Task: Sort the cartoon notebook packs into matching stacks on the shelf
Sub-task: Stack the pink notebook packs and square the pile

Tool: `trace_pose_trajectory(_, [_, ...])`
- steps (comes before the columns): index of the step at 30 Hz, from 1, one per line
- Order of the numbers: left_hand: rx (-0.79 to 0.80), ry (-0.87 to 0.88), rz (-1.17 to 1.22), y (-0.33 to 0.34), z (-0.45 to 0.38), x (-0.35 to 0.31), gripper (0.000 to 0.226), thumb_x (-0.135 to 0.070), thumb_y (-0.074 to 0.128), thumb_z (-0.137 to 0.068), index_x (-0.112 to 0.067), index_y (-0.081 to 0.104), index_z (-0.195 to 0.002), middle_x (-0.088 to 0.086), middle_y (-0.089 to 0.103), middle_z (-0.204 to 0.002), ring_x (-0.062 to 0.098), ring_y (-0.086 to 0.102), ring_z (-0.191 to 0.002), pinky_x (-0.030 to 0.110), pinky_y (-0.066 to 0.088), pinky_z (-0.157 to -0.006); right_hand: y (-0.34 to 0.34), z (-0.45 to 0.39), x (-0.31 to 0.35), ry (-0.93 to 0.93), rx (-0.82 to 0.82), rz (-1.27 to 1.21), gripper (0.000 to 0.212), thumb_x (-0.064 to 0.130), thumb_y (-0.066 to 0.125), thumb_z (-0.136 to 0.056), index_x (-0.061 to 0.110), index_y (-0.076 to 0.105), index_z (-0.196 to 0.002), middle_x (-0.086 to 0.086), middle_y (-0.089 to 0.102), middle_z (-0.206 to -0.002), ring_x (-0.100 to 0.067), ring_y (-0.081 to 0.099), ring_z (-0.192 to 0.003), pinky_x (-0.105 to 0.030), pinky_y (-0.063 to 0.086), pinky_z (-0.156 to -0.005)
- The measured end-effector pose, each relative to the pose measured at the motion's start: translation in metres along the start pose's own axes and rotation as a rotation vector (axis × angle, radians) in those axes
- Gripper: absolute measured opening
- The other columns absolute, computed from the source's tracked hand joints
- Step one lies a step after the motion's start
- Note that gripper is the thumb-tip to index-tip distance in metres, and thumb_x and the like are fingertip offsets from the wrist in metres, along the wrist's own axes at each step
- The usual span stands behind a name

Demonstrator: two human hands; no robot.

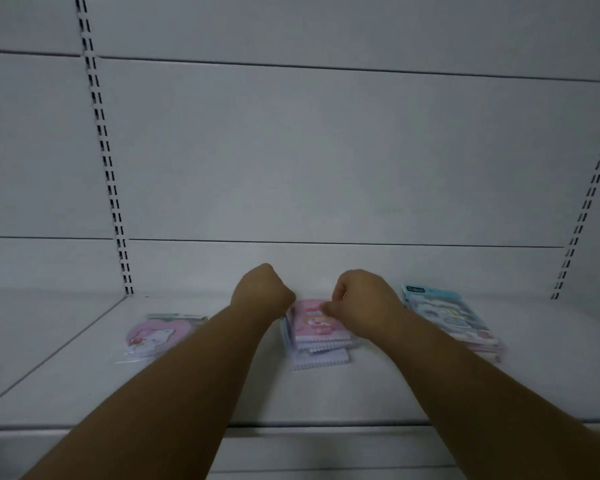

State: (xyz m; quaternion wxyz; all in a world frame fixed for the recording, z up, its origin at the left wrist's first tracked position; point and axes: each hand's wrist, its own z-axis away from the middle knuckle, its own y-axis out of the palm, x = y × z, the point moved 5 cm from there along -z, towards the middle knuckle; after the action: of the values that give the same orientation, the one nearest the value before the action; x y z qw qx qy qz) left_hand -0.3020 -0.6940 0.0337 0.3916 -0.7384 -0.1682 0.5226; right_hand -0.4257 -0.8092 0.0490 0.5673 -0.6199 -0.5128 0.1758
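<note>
While both hands work at the middle of the shelf (84,386), the pink notebook pack (317,323) sits on top of a small, fanned-out pile of spiral-bound packs (321,355), a little askew from those beneath; the right hand (362,301) has its fingers curled and seems to pinch the pack's far upper edge, while the left hand (262,289) is curled at the pile's left side — whether that grip actually closes on the packs I cannot tell, since the fingers are hidden behind the knuckles. To the left, well apart, lies a heart-shaped pink pack (156,336) on its own; to the right, just beyond the right wrist, stands a taller stack of blue packs (444,318).

These packs look light and thin, stiff enough to lift by one edge yet sleeved in glossy plastic — so likely slippery against one another; a pile would probably slide apart if tilted. I would judge the safest hold to be a pinch across the flat faces near an edge away from the spiral, or both hands squaring the sides.
</note>
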Motion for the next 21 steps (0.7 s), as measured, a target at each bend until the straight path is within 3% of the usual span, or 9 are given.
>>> trace_pose_trajectory(3, [-0.057, 0.038, -0.019, -0.004, 0.013, 0.0, 0.022, -0.026, 0.069, -0.083, -0.014, 0.061, -0.099, 0.003, 0.065, -0.096, 0.021, 0.062, -0.088, 0.027, 0.048, -0.072, -0.002, 0.005, 0.014, -0.075, -0.091, -0.058, 0.035, 0.04, 0.066, -0.087, 0.015, 0.06, -0.111, -0.004, 0.063, -0.105, -0.019, 0.057, -0.09, -0.026, 0.04, -0.075])
trace_pose_trajectory(7, [0.025, 0.008, 0.056, -0.006, 0.023, 0.012, 0.022, -0.025, 0.064, -0.084, -0.003, 0.068, -0.09, 0.012, 0.072, -0.086, 0.028, 0.07, -0.081, 0.035, 0.058, -0.074, -0.002, 0.003, 0.018, -0.005, -0.022, -0.008, 0.034, 0.038, 0.058, -0.092, 0.01, 0.06, -0.112, -0.008, 0.065, -0.109, -0.024, 0.061, -0.097, -0.026, 0.04, -0.075])
trace_pose_trajectory(11, [0.183, -0.047, 0.127, 0.003, 0.033, 0.019, 0.028, -0.027, 0.061, -0.088, 0.0, 0.066, -0.084, 0.023, 0.072, -0.087, 0.033, 0.067, -0.064, 0.038, 0.06, -0.069, 0.011, 0.007, 0.01, 0.118, 0.145, 0.048, 0.024, 0.033, 0.055, -0.093, 0.009, 0.059, -0.096, -0.013, 0.067, -0.108, -0.024, 0.056, -0.084, -0.026, 0.038, -0.07])
trace_pose_trajectory(16, [0.208, -0.003, 0.119, 0.009, 0.036, 0.011, 0.013, -0.008, 0.06, -0.081, 0.002, 0.067, -0.082, 0.025, 0.072, -0.09, 0.037, 0.071, -0.081, 0.038, 0.059, -0.072, 0.021, 0.011, 0.015, 0.172, 0.116, 0.01, 0.031, 0.029, 0.058, -0.09, 0.002, 0.061, -0.106, -0.017, 0.066, -0.112, -0.029, 0.061, -0.1, -0.025, 0.038, -0.073])
trace_pose_trajectory(21, [0.164, -0.004, 0.314, 0.011, 0.041, 0.014, 0.02, -0.011, 0.062, -0.082, -0.007, 0.055, -0.1, 0.011, 0.065, -0.099, 0.027, 0.066, -0.092, 0.03, 0.055, -0.078, 0.028, 0.018, 0.007, 0.264, 0.021, -0.176, 0.031, 0.037, 0.066, -0.086, 0.007, 0.06, -0.091, -0.008, 0.058, -0.082, -0.026, 0.06, -0.084, -0.026, 0.039, -0.066])
